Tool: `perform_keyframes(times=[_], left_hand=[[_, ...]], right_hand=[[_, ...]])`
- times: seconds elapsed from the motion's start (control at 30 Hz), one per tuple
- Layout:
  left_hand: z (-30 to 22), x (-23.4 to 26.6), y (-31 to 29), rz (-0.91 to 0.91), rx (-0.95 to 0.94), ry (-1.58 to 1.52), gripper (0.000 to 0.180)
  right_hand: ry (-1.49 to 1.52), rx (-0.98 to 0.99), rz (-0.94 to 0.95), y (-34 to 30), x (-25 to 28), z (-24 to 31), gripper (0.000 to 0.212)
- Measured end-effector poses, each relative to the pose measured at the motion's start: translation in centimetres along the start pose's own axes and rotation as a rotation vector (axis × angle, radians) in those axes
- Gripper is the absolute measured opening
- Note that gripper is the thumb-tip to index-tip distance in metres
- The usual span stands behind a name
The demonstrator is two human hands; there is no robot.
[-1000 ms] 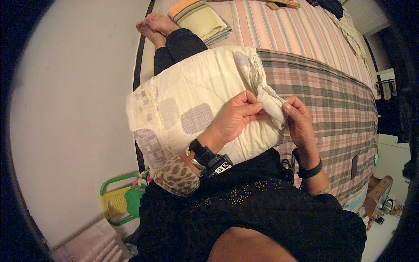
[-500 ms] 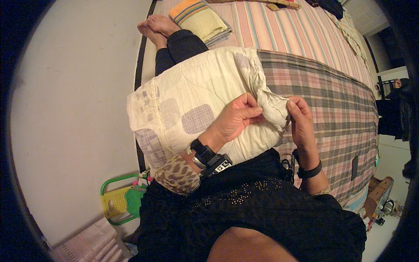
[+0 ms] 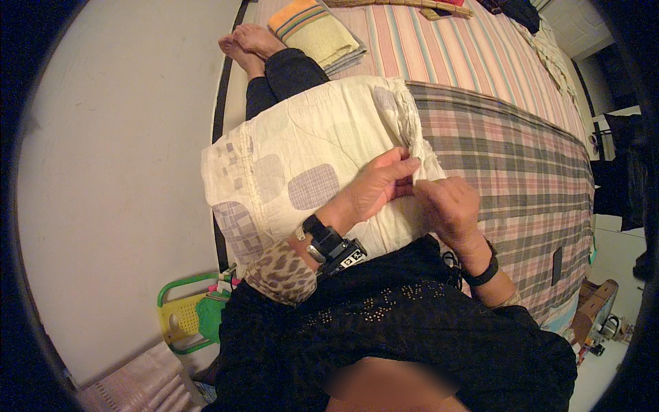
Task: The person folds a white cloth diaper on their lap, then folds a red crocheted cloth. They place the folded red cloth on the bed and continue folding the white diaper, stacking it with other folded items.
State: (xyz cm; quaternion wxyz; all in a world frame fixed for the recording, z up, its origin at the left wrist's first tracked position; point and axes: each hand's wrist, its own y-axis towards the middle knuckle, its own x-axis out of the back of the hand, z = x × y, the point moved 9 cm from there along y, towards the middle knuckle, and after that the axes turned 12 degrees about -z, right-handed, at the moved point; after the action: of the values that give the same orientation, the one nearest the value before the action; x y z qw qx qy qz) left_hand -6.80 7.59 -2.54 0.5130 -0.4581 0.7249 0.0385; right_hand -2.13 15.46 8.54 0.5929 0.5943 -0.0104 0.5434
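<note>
Across my lap lies a cream pillow (image 3: 281, 147) in a cloth case with pale grey-purple checked squares. Its right end is bunched into a gathered, folded edge (image 3: 405, 123). My left hand (image 3: 381, 185) rests over the pillow and pinches this edge between thumb and fingers. Close beside it, my right hand (image 3: 449, 206) is closed at the same edge, knuckles up; its fingertips are partly hidden, and the cloth runs in under them. Dark straps circle both wrists, and the left one carries a small black device (image 3: 336, 250).
I sit with legs stretched out on a bed with a plaid blanket (image 3: 508, 158) and a striped sheet (image 3: 439, 41). Folded towels (image 3: 319, 34) lie by my feet. A dark phone-like slab (image 3: 557, 266) is at right. A yellow-green chair (image 3: 182, 319) stands at lower left, beside the wall.
My right hand has moved left, closer to my left hand, and turned knuckles up. The white flap that was stretched between the hands is now gathered in. My left hand has barely moved.
</note>
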Motion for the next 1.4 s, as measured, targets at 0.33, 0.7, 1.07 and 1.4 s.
perform_keyframes(times=[0.33, 0.7, 1.07, 1.4], left_hand=[[-0.9, 0.8, 0.2, -0.089, -0.147, 0.009, 0.038], [-0.5, 1.7, 0.5, -0.013, -0.081, -0.315, 0.039], [-0.2, 2.6, 0.6, -0.158, -0.044, -0.296, 0.046], [-0.2, 2.1, 0.6, -0.016, -0.029, -0.388, 0.041]], right_hand=[[0.088, -0.141, 0.031, -1.8, 0.3, -1.1, 0.026], [0.127, -0.163, 0.098, -2.8, 1.3, -1.8, 0.020], [0.349, -0.499, 0.127, -2.0, -0.2, -3.0, 0.028], [0.474, -0.807, 0.081, -1.7, -4.1, -5.4, 0.019]])
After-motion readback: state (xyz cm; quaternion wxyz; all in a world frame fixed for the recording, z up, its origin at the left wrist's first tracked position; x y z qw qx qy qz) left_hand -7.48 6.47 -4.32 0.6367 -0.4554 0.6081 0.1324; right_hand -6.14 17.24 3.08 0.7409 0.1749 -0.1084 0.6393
